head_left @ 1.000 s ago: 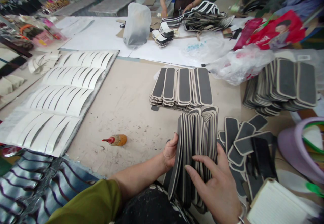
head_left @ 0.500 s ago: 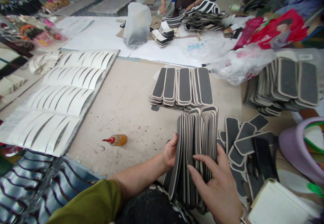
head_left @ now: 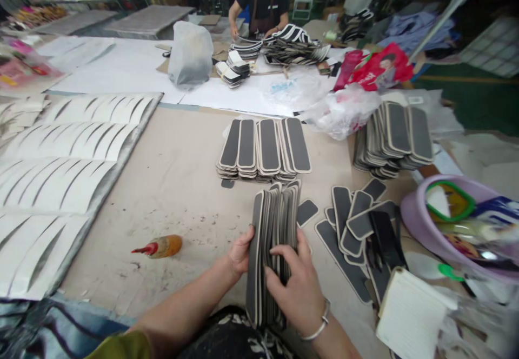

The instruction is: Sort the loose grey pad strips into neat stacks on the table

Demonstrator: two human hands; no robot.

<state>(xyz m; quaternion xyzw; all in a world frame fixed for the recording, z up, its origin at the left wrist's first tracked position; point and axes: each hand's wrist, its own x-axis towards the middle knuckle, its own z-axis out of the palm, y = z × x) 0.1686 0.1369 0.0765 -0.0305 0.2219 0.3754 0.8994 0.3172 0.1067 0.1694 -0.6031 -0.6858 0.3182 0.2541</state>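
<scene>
In the head view, the left hand (head_left: 242, 252) and right hand (head_left: 299, 282) clamp one bundle (head_left: 263, 245) of long, round-cornered, dark grey pieces with pale edges at the table's (head_left: 174, 170) near side. Beyond stand one row of similar pieces (head_left: 268, 147), one orange bottle (head_left: 168, 246) and, rightward, one lilac basin (head_left: 413, 207).

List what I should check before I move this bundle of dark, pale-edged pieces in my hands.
1. Left hand on the bundle: ok, against its left side.
2. Right hand on the bundle: ok, at its right side.
3. Top ends level: not ok, they look uneven.
4. Bottle clear of both hands: ok, it lies apart to the left.
5. Loose pieces stacked: not ok, scattered and overlapping.
6. Piece count in the bundle: cannot tell.
</scene>
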